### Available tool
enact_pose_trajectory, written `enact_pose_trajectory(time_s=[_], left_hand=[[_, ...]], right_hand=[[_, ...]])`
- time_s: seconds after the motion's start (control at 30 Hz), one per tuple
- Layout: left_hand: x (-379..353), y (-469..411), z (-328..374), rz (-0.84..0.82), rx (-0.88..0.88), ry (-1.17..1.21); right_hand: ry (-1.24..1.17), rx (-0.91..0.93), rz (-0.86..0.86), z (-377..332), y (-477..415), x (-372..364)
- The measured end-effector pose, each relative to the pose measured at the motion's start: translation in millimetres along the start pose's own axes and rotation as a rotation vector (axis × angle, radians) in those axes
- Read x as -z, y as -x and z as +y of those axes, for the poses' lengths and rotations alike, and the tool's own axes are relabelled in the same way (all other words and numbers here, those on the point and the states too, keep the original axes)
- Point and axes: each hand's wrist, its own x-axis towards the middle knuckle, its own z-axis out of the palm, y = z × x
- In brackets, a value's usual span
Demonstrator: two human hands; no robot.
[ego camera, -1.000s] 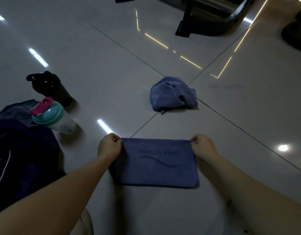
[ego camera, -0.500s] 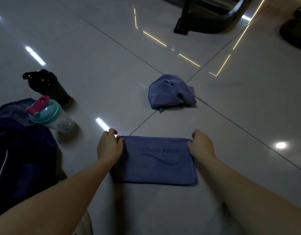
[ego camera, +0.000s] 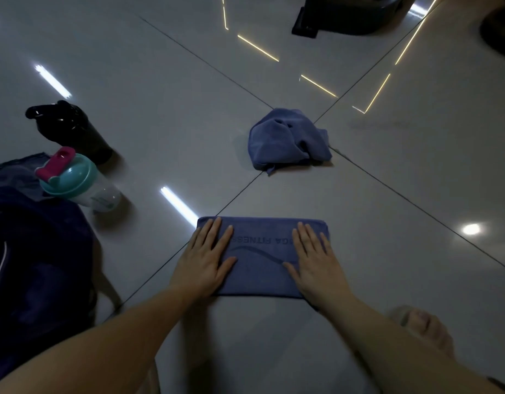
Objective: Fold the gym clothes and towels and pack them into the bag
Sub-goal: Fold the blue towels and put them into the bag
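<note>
– Where the tiled floor runs out at its left edge in view, dark bag lies slumped. Can't make out its opening or anything packed in it.
– And the towels?
– Folded towel: blue, lettered, a flat rectangle toward the floor's near edge, centre. Crumpled towel: a heap farther out, on the crossing of the tile joints, well apart from the first.
– Bottles?
– Black bottle and clear bottle with teal lid, both just beside the bag on the left.
– Hands?
– Left hand and right hand both flat, fingers straight and spread, palms pressing the two ends of the folded towel. Gripping nothing.
– Which step, then?
– Smoothing down a fold, I'd judge. Either one more fold, end over end, or it goes into the bag as it is. Next move calls for pinching an edge or sliding fingers underneath, then keeping the layers together on the carry leftward. The heap needs spreading and folding after that. Task looks early.
</note>
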Motion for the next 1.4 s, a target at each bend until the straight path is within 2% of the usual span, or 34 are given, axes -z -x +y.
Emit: enact_pose_trajectory(time_s=[0.2, 0.53, 0.67, 0.8, 0.87, 0.93, 1.1, 1.23, 1.4], left_hand=[[-1.2, 0.3, -0.7, 0.022, 0.02, 0.085], [45.5, -27.2, -24.2, -0.021, -0.056, -0.023], [55.7, -18.7, -27.1, -0.037, 0.151, 0.081], [55.7, 14.6, -4.2, 0.14, 0.589, 0.259], [52.4, 30.6, 6.6, 0.044, 0.712, 0.303], [50.1, 39.7, 8.7, -0.068, 0.714, 0.274], [45.6, 41.6, 10.6, -0.155, 0.821, 0.413], [39.7, 32.5, 14.0, -0.215, 0.869, 0.445], [45.1, 20.7, 9.5, -0.314, 0.852, 0.523]], right_hand=[[-0.053, -0.077, 0.009, 11.3, 4.9, 2.8], [0.013, -0.172, -0.084, -19.2, -13.2, 41.9], [0.006, -0.104, -0.054, -42.7, -19.9, 66.0], [-0.129, 0.067, -0.055, -65.7, -48.2, 80.1], [-0.16, 0.156, -0.079, -81.0, -67.7, 88.3], [-0.193, 0.179, -0.134, -98.3, -88.5, 97.0], [-0.182, 0.155, -0.289, -137.6, -127.7, 104.7], [-0.163, 0.147, -0.264, -152.2, -140.7, 103.6], [-0.23, 0.127, -0.365, -153.9, -155.0, 116.0]])
